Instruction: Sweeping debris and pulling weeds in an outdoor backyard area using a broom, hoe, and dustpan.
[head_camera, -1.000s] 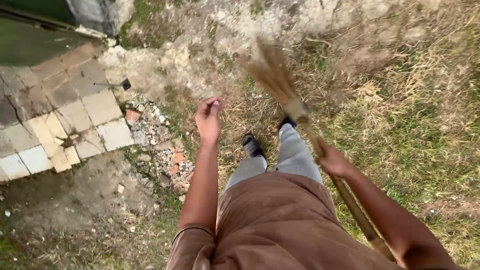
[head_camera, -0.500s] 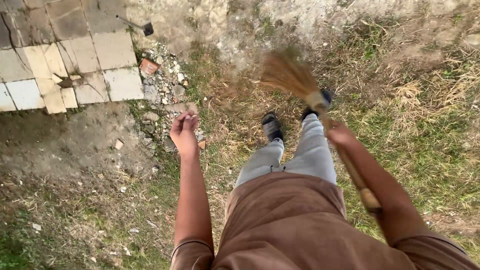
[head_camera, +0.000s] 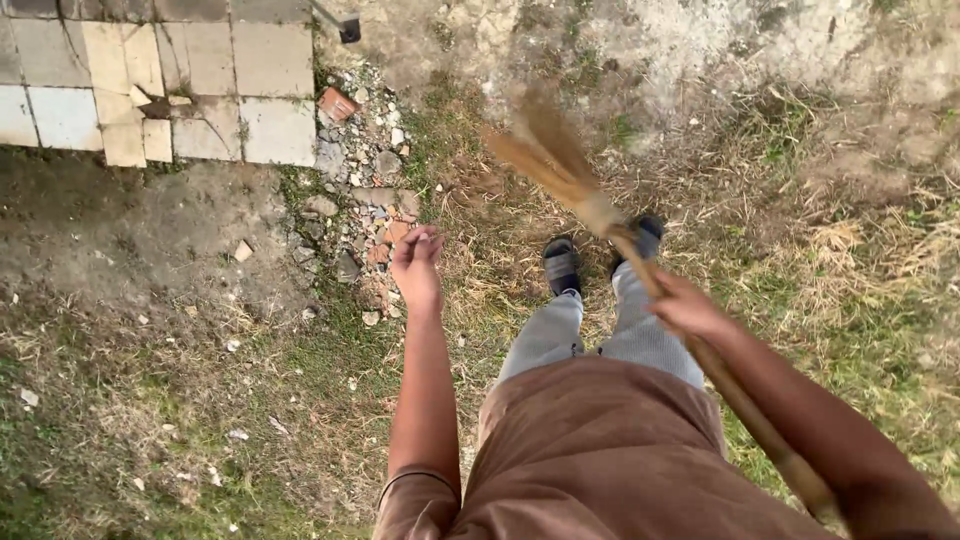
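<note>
Head camera looks straight down at a person standing on dry grass. The right hand (head_camera: 688, 308) holds a broom (head_camera: 640, 270) by its wooden handle, the fingers wrapped tight around the stick. The handle runs from about 5 o'clock of the picture up toward 12 o'clock, and the straw head is blurred, above the ground just past the two dark shoes (head_camera: 563, 265). The left hand (head_camera: 416, 266) hangs free at the end of a straight arm, at about 9 o'clock from the broom, well apart from it. Its fingers are curled loosely together; I cannot tell if something small is pinched between them. Under this hand lies a heap of rubble (head_camera: 355, 200) with grey stones and pieces of red brick. At 10 o'clock is a patch of square paving tiles (head_camera: 240, 90), some of them cracked. The person wears a brown shirt (head_camera: 600, 460) and light grey trousers (head_camera: 560, 335).
</note>
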